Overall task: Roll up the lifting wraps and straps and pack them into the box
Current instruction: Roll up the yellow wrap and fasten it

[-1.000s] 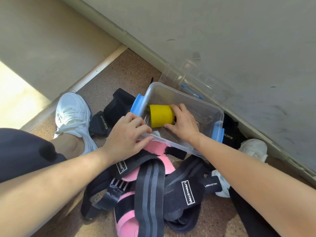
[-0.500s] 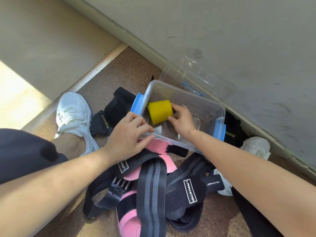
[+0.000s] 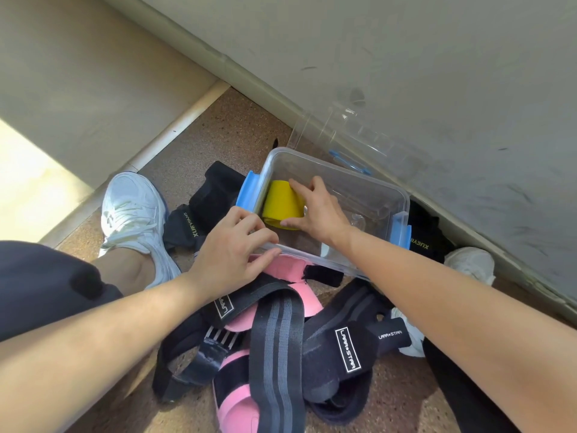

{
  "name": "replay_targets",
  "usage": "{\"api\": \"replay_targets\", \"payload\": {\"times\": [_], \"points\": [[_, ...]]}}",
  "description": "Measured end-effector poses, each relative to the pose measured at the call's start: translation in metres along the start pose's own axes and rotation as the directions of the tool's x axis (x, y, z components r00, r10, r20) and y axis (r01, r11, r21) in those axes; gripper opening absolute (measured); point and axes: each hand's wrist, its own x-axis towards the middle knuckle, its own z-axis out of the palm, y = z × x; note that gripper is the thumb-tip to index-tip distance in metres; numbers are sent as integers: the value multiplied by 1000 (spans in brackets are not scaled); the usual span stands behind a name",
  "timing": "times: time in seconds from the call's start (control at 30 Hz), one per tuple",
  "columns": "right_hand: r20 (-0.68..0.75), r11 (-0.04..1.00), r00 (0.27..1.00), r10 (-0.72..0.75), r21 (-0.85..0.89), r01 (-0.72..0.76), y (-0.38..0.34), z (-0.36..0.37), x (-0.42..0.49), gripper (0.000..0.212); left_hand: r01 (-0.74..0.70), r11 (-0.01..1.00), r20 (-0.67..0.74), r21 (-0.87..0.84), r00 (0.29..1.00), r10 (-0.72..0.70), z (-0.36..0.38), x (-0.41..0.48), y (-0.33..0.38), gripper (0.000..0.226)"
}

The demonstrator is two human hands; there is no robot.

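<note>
You look down on a speckled brown floor (image 3: 237, 126) running to a scuffed grey wall (image 3: 406, 57) with a skirting board (image 3: 249, 81). On your left, a pale panel (image 3: 78, 73) carries a bright patch of sunlight (image 3: 25, 182).

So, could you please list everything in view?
box: one, clear, blue latches, floor by wall
lid: one, clear, leaning on wall behind box
yellow roll: one, yellow, inside box, left end
wraps and straps: tangled pile, black, grey-striped, pink, floor before box
black pads: two, black, either side of box
shoes: two, white, flanking the pile
left hand: one, grips box's near rim
right hand: one, holds yellow roll
</note>
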Motion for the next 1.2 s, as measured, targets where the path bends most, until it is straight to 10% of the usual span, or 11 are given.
{"api": "replay_targets", "payload": {"times": [0.27,0.47,0.97,1.2], "points": [[-47,934,998,-46,353,59,17,12,-24,65,44,995,1,92,999,-44,-8,3,2,41],[175,987,977,-120,131,98,35,20,-21,82,211,970,127,118,966,-226,-9,7,-4,102],[335,994,940,-65,104,32,18,-27,-10,74,241,968,186,70,950,-250,-15,10,-6,99],[190,991,980,-52,128,28,3,-48,-56,58,206,973,274,106,934,-228,-55,18,8,57]]}}
